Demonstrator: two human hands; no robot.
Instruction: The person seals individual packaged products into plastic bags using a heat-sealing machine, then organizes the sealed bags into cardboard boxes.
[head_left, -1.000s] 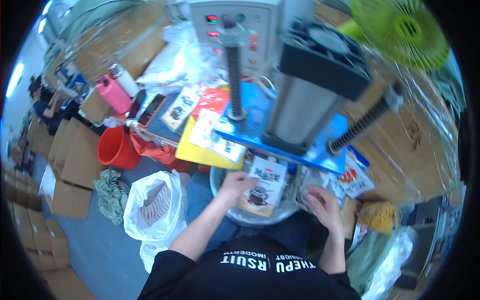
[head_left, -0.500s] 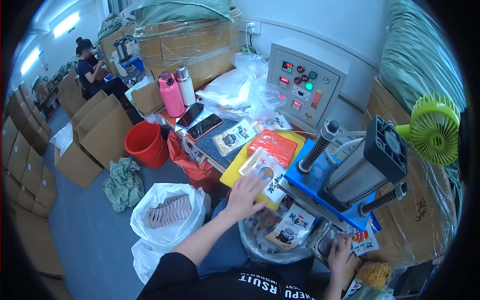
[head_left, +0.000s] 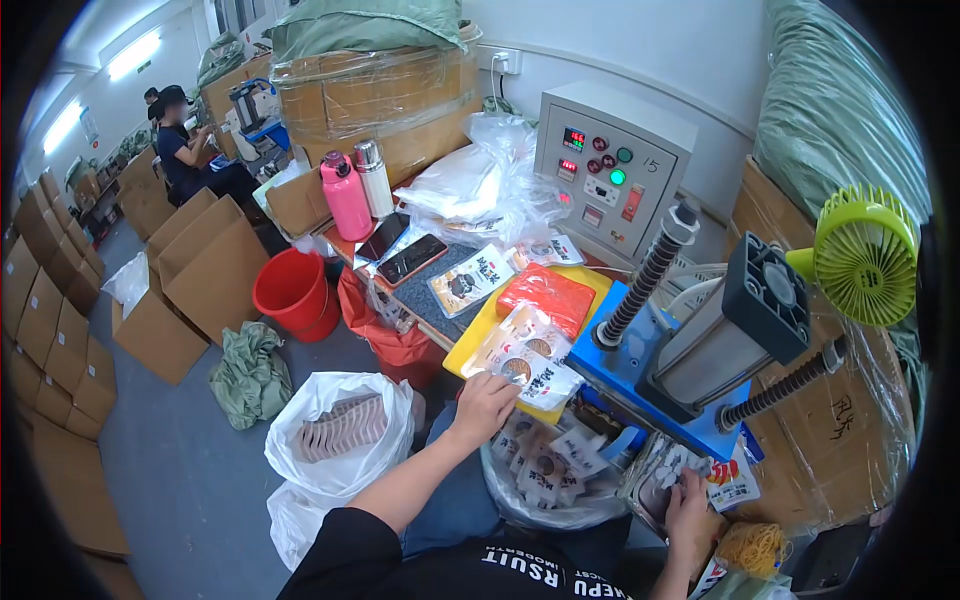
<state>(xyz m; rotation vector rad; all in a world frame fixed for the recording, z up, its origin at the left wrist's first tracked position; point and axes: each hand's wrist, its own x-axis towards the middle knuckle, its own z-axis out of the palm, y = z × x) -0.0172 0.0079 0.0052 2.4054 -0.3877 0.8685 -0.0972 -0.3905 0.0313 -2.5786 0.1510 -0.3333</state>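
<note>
My left hand (head_left: 485, 408) is at the near edge of the yellow board (head_left: 463, 352), its fingers curled onto the lower corner of a white printed pouch (head_left: 530, 372). The pouch lies flat against an orange-red packet (head_left: 550, 295). On the right, my right hand (head_left: 687, 505) has bent fingers at a stack of clear-windowed pouches (head_left: 652, 478) beside the press; what its fingertips pinch, if anything, is hidden. Between my hands, a plastic-lined bin (head_left: 510, 508) holds several small printed pouches (head_left: 545, 468). Above it stands the blue-plated press (head_left: 628, 350) with spring-wrapped rods.
A grey control box (head_left: 610, 170) stands behind the press. A green fan (head_left: 866, 255) is at right. Phones (head_left: 412, 260), a pink bottle (head_left: 344, 195) and another printed pouch (head_left: 468, 280) are on the table. A white bag (head_left: 285, 445) and red bucket (head_left: 297, 295) stand left. Another person (head_left: 185, 150) sits far back.
My left hand has drawn back toward me and its fingers have curled. The large pouch lying over the bin is no longer visible there. The press's spring rods stand higher above the blue plate.
</note>
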